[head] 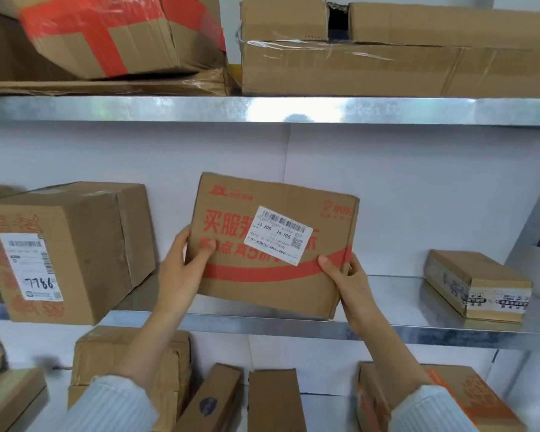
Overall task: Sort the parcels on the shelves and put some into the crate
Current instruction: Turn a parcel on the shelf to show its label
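Parcel (272, 244) of matt brown cardboard, rectangular, with red print and a red curved band, was held tilted at centre frame, before the brushed-metal middle shelf (387, 294). A white barcode label (279, 235) sat skewed on its front face. Left hand (184, 263) gripped the left edge, thumb on the front; right hand (346, 279) gripped the lower right corner likewise. At left stood a larger carton (85, 244) marked 7786; at right lay a small flat box (477, 285).

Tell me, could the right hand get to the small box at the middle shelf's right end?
Probably, once freed: the right hand grips the red-printed parcel, but only bare shelf lies between it and the small box.
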Demonstrator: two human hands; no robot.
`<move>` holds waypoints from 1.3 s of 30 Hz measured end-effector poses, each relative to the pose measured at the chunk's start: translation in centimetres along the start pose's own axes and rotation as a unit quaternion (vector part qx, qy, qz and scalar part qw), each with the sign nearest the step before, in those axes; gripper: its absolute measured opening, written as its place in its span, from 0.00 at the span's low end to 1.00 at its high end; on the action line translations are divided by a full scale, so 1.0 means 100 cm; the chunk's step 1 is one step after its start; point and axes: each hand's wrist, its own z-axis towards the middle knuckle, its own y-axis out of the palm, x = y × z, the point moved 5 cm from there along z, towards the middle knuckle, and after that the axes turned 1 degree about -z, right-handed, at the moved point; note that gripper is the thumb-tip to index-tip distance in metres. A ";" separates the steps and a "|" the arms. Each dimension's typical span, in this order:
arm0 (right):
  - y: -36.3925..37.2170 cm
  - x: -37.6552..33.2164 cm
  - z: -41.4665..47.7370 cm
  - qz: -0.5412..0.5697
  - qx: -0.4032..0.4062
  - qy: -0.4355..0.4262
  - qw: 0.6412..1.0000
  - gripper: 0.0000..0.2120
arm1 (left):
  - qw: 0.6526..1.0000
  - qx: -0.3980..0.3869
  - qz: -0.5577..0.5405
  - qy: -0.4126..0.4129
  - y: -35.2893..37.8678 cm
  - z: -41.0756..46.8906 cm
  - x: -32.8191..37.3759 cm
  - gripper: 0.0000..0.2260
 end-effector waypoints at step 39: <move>0.011 0.047 0.037 -0.086 0.026 -0.009 0.996 0.42 | 0.982 -0.101 -0.133 -0.084 0.044 0.025 -0.077 0.13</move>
